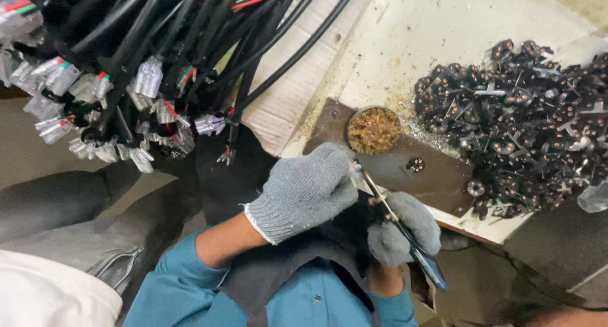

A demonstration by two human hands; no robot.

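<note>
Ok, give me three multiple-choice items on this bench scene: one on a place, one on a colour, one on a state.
1. Where is the round tin of brown wool?
A. on the dark plate
B. in the connector pile
C. on the person's lap

2. What colour are the gloves?
A. blue
B. grey
C. white

3. What is the right hand doing?
A. resting open
B. gripping the blue-handled tool
C. pulling a cable

Answers:
1 A: the tin sits at the upper edge of the plate, left of the pile.
2 B: both hands, the left hand too, wear grey knit.
3 B: its fingers wrap the tool's handle.
</note>
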